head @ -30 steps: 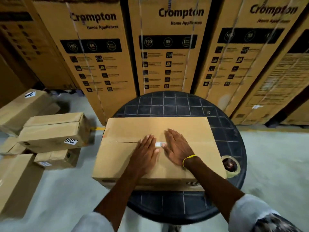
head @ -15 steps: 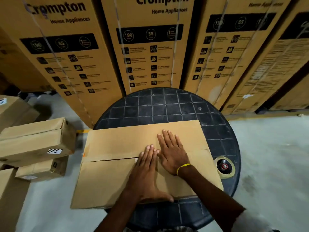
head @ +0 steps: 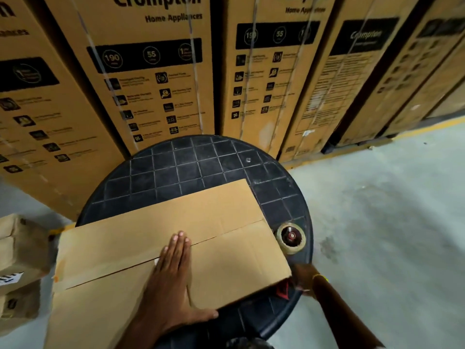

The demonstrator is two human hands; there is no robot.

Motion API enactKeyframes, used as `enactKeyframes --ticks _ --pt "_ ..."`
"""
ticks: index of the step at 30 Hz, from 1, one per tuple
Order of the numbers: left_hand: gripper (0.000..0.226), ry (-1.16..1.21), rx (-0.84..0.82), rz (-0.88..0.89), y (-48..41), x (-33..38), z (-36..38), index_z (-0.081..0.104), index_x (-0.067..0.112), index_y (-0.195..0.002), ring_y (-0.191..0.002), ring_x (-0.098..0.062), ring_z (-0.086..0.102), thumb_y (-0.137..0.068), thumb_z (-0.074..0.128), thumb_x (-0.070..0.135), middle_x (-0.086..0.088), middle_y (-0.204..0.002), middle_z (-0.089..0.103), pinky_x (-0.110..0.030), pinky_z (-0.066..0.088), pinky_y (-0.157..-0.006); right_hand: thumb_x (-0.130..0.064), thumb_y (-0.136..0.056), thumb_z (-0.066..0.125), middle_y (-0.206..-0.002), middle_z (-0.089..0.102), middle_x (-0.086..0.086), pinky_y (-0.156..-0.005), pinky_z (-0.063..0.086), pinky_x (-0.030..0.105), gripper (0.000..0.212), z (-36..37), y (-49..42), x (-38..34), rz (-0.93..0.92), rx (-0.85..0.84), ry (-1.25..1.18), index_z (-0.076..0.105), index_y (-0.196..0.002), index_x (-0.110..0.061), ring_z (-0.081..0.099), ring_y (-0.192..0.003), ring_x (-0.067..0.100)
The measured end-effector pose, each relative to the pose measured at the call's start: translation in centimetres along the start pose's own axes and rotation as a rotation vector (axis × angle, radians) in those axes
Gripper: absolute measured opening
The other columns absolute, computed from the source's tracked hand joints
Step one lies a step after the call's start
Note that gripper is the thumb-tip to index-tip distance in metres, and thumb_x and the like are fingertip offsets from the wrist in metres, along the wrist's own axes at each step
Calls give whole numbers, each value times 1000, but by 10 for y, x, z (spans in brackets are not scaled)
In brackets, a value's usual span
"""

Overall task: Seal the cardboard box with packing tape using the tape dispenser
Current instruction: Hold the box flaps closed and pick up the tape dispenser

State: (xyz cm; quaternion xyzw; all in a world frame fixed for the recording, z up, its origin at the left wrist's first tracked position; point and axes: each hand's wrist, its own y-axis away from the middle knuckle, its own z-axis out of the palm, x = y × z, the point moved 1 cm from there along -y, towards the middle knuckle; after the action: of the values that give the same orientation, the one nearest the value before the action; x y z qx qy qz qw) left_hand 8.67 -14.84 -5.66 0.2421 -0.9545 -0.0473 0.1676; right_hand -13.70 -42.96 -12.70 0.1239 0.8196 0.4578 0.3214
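A brown cardboard box (head: 226, 248) lies flaps-down on the round black table (head: 191, 167), overhanging its near left edge. The centre seam runs across the top. My left hand (head: 173, 273) lies flat on the box across that seam, fingers extended and thumb spread out. My right hand (head: 303, 279), with a yellow wristband, is blurred at the box's near right corner, its fingers partly hidden by the cardboard. A tape roll (head: 291, 236) with a dark, red-centred hub lies on the table just off the box's right edge.
Tall Crompton cartons (head: 151, 71) stand in a row right behind the table. Smaller cardboard boxes (head: 20, 248) are stacked on the floor at the left. Grey concrete floor (head: 377, 222) spreads to the right, with a yellow line along the cartons.
My right hand has left the box top and dropped to its near right corner. The box has turned and slid toward me and to the left. My left hand stays on the seam.
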Motion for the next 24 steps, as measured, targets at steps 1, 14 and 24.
enactKeyframes --ticks 1,14,24 --pt "166 -1 0 -2 0 1 0 9 2 -161 -157 -32 4 -39 47 109 -13 -171 1 -53 15 -121 -19 -97 59 -69 59 8 -67 57 33 26 10 -2 9 71 -90 -114 58 -72 -12 55 -60 21" --pt "162 -70 -24 -25 -1 7 -4 24 -5 -156 -154 -37 18 -41 54 105 -17 -168 16 -55 24 -118 -7 -84 77 -64 50 11 -54 37 29 29 -16 -41 -22 -78 -126 -257 54 -67 -9 45 -54 21" --pt "160 -31 -64 -58 0 13 -15 39 -10 -148 -147 -34 29 -39 51 107 -23 -160 33 -31 2 -122 -41 -73 85 -56 54 3 -50 41 26 35 -77 34 -93 -672 40 -121 62 -69 -15 46 -49 18"
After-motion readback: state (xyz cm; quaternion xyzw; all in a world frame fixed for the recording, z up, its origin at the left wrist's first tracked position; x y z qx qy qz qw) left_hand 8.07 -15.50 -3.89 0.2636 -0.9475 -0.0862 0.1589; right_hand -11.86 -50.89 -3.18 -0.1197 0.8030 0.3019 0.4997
